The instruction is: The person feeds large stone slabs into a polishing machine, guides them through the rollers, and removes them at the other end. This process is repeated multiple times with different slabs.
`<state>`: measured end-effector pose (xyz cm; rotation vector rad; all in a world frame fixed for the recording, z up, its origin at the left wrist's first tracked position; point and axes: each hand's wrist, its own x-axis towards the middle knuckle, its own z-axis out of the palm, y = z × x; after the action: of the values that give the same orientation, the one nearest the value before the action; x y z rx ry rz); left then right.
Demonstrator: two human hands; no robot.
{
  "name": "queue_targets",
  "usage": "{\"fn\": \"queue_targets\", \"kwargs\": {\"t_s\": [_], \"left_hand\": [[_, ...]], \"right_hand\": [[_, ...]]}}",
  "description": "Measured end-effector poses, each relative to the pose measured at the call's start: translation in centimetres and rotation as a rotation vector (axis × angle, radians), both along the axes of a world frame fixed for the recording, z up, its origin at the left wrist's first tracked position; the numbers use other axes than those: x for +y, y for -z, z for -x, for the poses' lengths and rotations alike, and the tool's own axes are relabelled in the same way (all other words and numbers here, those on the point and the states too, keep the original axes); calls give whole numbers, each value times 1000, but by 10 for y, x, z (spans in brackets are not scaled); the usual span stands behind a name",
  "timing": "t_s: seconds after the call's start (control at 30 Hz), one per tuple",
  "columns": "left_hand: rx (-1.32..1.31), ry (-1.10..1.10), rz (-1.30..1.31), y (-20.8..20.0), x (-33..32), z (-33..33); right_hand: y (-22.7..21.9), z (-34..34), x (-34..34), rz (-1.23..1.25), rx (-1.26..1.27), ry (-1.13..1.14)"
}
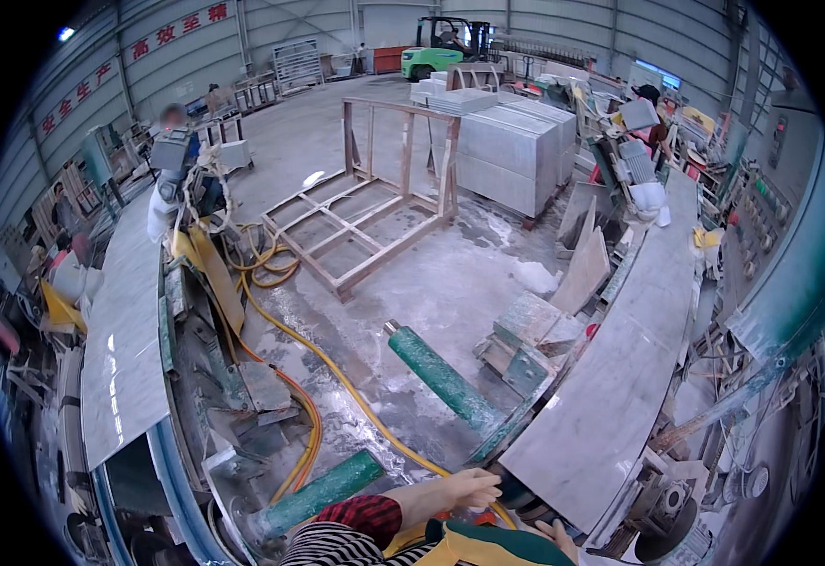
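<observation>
My left hand [469,489], in a red plaid cuff, reaches to the right across my front. Its fingers look loosely stretched and hold nothing that I can see, close to the near left corner of a long grey-white stone slab [606,406]. My right hand [558,540] is low at the slab's near edge, partly hidden by my green and yellow apron [488,545]. Its visible fingers seem extended; whether they touch the stone I cannot tell. The slab lies on a machine line at right.
Green rollers [441,377] project over the wet floor. A yellow hose [337,368] snakes between the lines. Ahead stand a wooden frame [375,247] and stacked slabs [516,156]. Another slab [130,330] lies at left. A person [172,141] is far left; a green forklift [431,57] is behind.
</observation>
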<state>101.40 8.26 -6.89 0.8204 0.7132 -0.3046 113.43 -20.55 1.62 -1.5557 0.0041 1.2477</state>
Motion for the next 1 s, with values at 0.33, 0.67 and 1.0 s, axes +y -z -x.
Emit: {"fn": "queue_targets", "kwargs": {"t_s": [0.33,0.67,1.0], "left_hand": [[68,-327,-8,-52,-23,134],[155,-683,-10,-9,-109,230],[260,-736,-89,-16,-196,321]], "right_hand": [[-32,-33,161,-267,-1698,-438],[25,-73,127,-187,-1931,-464],[51,-106,-20,-85,-1802,-373]]}}
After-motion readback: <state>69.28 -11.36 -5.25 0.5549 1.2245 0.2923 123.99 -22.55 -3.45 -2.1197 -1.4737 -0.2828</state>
